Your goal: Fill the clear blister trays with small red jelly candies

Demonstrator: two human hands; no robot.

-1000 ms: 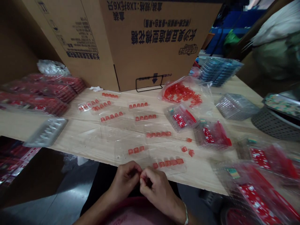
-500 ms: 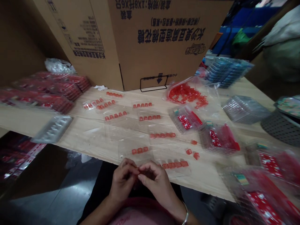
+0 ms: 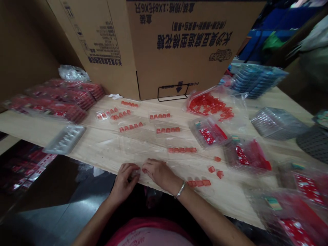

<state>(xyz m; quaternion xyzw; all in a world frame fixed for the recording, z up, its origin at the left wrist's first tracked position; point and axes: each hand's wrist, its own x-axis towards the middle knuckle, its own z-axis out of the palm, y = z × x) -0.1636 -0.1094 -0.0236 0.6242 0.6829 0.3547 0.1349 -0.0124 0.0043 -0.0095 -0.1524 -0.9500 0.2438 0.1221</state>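
My left hand (image 3: 123,181) lies at the table's near edge, its fingers curled round a small clear plastic piece (image 3: 135,174). My right hand (image 3: 158,172) rests just to its right, fingertips close to that piece and on a sheet of clear plastic tray (image 3: 146,155). A bangle (image 3: 180,190) circles my right wrist. Beyond that wrist is a row of small red translucent pieces (image 3: 198,183). Several more rows sit on clear trays (image 3: 164,128) across the wooden table (image 3: 225,194). Three loose red pieces (image 3: 215,167) lie nearby.
A large cardboard carton (image 3: 184,48) stands behind the table. A bag of red pieces (image 3: 210,106) and red-filled blister packs (image 3: 207,135) lie right of the rows. Stacked red packs (image 3: 64,99) are at left, and a grey basket (image 3: 314,143) at far right.
My hands, pinching together above the table edge earlier, have come apart slightly and now lie on the table. My right forearm has swung out to the right. The whole scene has shifted rightward in view.
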